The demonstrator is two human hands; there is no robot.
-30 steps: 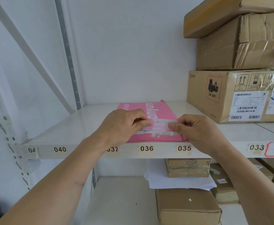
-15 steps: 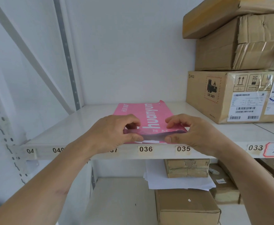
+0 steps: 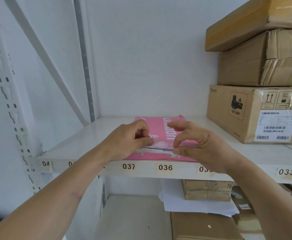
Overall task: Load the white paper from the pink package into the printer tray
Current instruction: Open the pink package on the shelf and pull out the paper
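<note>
I see the white shelf (image 3: 159, 170) spanning the view, its front lip carrying number labels, and I place everything else from it. At its right end, well apart from my hands, stands a stack of cardboard boxes (image 3: 256, 111), the lowest marked with a battery hazard diamond. Below the shelf, on the lower level, loose white sheets (image 3: 193, 203) lie partly under a small brown carton (image 3: 208, 190). On the shelf itself, near the front lip above labels 037 and 036, the pink package (image 3: 160, 134) lies flat with its white lettering facing up. My left hand (image 3: 129, 137) rests on the package's near left part, curled almost closed, thumb and forefinger pinched on the torn pale flap at the package's front edge. My right hand (image 3: 199, 141) hovers over the near right part, fingers spread in a loose open curve (nothing gripped between them), the thumb tip just touching the white strip at the opening. No paper shows out of the package; a thin white edge (image 3: 152, 150) shows at the torn seam between my hands.
</note>
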